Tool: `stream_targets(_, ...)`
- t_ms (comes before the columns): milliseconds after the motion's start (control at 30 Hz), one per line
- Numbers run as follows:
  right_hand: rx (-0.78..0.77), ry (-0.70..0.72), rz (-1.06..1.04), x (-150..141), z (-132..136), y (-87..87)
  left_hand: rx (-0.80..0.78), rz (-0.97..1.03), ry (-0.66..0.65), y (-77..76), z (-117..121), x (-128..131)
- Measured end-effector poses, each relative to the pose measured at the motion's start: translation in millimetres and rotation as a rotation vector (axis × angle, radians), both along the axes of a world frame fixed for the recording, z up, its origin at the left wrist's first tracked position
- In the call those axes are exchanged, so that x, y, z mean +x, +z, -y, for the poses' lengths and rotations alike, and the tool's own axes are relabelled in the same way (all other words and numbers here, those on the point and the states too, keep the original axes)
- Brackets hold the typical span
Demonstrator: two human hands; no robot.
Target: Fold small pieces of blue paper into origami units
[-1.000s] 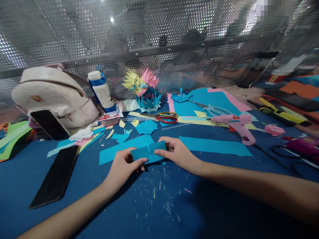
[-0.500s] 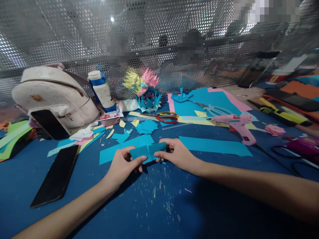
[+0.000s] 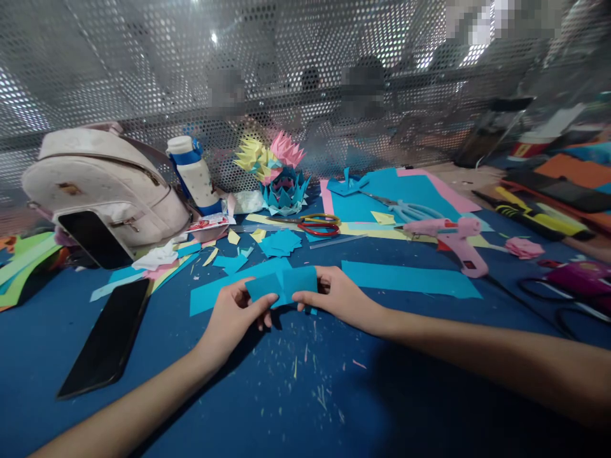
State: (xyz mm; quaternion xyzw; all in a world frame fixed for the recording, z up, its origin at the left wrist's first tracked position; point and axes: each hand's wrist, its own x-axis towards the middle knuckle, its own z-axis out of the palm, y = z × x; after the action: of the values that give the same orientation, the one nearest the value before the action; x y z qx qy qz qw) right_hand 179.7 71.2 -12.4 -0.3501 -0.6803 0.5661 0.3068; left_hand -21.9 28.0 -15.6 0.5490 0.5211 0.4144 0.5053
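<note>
A piece of blue paper (image 3: 282, 282) with a crease down its middle is stretched between my two hands, just above the table. My left hand (image 3: 235, 310) pinches its left end, thumb in front. At the other end, my right hand (image 3: 338, 296) grips it between thumb and fingers. Behind my left hand lies a long blue paper strip (image 3: 207, 298). A second blue strip (image 3: 413, 280) extends to the right beyond my right hand. Small blue paper pieces (image 3: 280, 243) are heaped just behind the held paper.
Scissors (image 3: 319, 224) and a pink glue gun (image 3: 453, 236) lie farther back. Folded paper flowers (image 3: 285, 189) stand near the perforated metal panel (image 3: 157, 57). At left are a phone (image 3: 107, 337), a backpack (image 3: 102, 184) and a bottle (image 3: 195, 175). Paper scraps dot the blue table (image 3: 229, 407).
The held paper has tilted so more of its face shows, with its right half opened out flatter. Both hands keep their grip in nearly the same place.
</note>
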Motion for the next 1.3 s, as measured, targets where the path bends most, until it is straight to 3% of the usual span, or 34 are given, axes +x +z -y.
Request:
stream_targets(367,-0.019,-0.038,0.020,-1.2,-1.4,-3.7,0.000,-0.001,0.076,-0.5,1.1,2.1)
stream_targets(1300,0.009,-0.038,0.042,-1.2,-2.1,-4.4,0.012,0.009,0.073,2.0,3.1,2.8)
